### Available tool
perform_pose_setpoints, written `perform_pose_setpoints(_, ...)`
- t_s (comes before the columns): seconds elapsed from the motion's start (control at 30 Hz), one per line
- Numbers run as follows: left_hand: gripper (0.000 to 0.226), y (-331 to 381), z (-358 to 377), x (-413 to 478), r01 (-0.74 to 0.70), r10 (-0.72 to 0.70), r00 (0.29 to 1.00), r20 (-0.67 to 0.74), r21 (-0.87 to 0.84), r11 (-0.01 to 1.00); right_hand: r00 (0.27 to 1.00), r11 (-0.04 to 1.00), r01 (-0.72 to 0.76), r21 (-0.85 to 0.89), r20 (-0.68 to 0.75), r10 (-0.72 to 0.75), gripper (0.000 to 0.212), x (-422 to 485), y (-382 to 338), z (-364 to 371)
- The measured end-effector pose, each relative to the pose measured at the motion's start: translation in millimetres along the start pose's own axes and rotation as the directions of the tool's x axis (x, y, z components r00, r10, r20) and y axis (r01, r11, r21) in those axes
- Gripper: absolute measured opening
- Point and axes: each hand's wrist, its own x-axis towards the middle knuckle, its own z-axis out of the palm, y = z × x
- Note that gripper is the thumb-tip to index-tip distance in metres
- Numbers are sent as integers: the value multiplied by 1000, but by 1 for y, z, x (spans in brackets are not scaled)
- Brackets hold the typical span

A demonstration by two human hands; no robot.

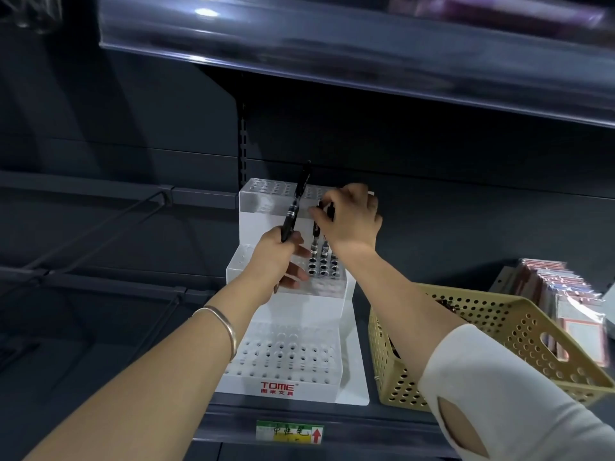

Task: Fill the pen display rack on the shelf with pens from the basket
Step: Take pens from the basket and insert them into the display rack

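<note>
Fingertips [317,214] of the right hand [352,221] pinch the top of a black pen [315,237], mid-frame, seating it in the middle tier of the rack [266,224]. The left hand [279,257] grips a spare pen [296,204] upright (next in, I'd guess; it needs a free hole). Most holes stand empty; the basket [499,321], lower right, hides its contents.

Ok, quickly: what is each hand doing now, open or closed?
Left hand: closed around a black plastic pen, pointing up.
Right hand: pinching the top of another black pen in the white tiered rack.
</note>
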Motion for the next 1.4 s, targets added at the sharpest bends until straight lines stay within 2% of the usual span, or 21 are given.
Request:
perform_pose_setpoints(0.13,22,-3,-2,-1,-34,34,999,4,-7,999,999,1000,-1,20,39,0,26,1,-2,-2)
perform_pose_setpoints(0.27,27,-1,-3,-6,-48,53,997,46,-120,992,984,993,116,-18,-131,-117,22,-4,-4,-10)
perform_pose_setpoints(0.33,27,1,-2,-8,-57,68,995,73,-150,987,982,984,155,82,-124,-144,23,-9,-8,-14)
perform_pose_setpoints(0.4,26,2,0,-10,-72,91,989,112,-164,984,996,958,84,274,8,-89,23,-14,-16,-15)
perform_pose_setpoints(0.47,24,2,1,-12,-75,103,985,138,-191,979,992,907,-52,418,123,0,21,-17,-20,-15)
perform_pose_setpoints(0.57,24,1,-1,-16,-51,95,979,181,-232,971,961,717,-225,660,273,51,14,-22,-19,-21)
perform_pose_setpoints(0.6,25,0,-3,-17,-43,91,976,199,-235,971,942,645,-281,710,334,43,14,-25,-18,-25)
perform_pose_setpoints(0.67,28,0,-5,-20,-30,89,968,236,-240,970,908,593,-354,723,418,32,15,-27,-17,-31)
perform_pose_setpoints(0.73,26,1,-3,-23,-41,98,964,247,-224,974,903,575,-371,729,428,39,2,-26,-18,-33)
perform_pose_setpoints(0.87,18,4,-1,-22,-132,141,984,110,-84,988,945,556,-318,768,304,121,5,-21,-18,-36)
perform_pose_setpoints(1.0,19,6,-6,-20,-149,154,983,97,-63,987,935,489,-339,804,348,76,7,-21,-18,-40)
perform_pose_setpoints(1.13,16,3,-12,-15,-214,217,974,-67,56,975,975,626,-222,748,159,155,13,-13,-19,-45)
perform_pose_setpoints(1.2,16,2,-16,-13,-233,245,961,-130,103,967,987,712,-153,686,75,140,12,-9,-21,-46)
perform_pose_setpoints(1.3,21,2,-22,-14,-220,228,967,-112,83,972,996,813,-70,578,3,84,9,-8,-24,-40)
perform_pose_setpoints(1.4,26,4,-21,-19,-185,190,979,-71,64,981,999,867,-53,495,27,46,10,-8,-25,-27)
